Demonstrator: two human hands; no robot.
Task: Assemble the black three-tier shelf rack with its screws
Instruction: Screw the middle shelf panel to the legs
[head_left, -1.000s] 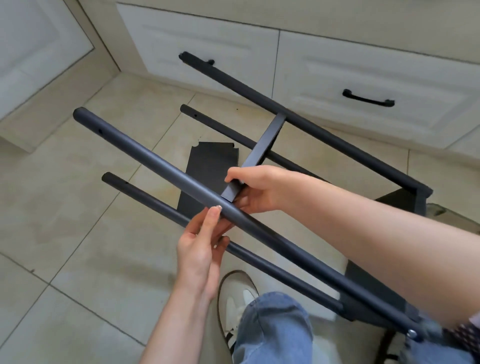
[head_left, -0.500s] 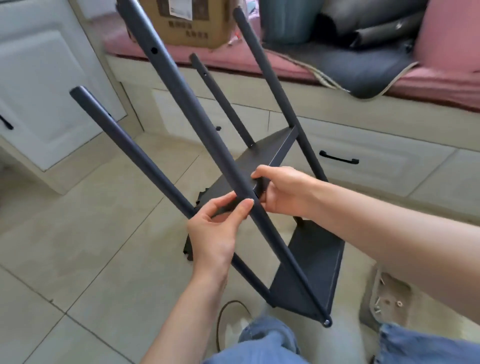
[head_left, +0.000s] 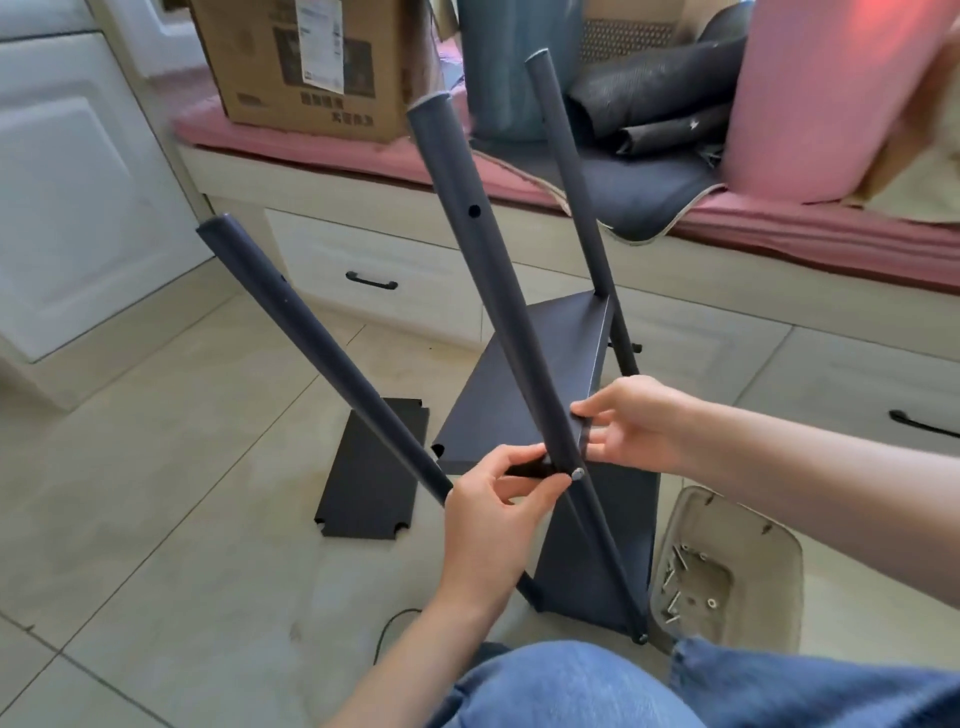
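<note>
Roughly midway: your left hand (head_left: 498, 499) pinches a screw (head_left: 577, 473) into the near pole (head_left: 498, 291), your right hand (head_left: 631, 423) grips the middle shelf (head_left: 524, 395), bottom shelf (head_left: 608, 545) fixed, third shelf (head_left: 371, 473) loose on the floor (head_left: 156, 467), spare screws in the tray (head_left: 727, 566).

L hand (head_left: 498, 499): forearm comes up from bottom centre, wrist straight, thumb + index pinched together at fingertips, other fingers curled under. R hand (head_left: 639, 423): forearm enters from right edge, fingers extended leftward, loosely spread, thumb on top. Hands close, not touching. Both arms bare.
</note>
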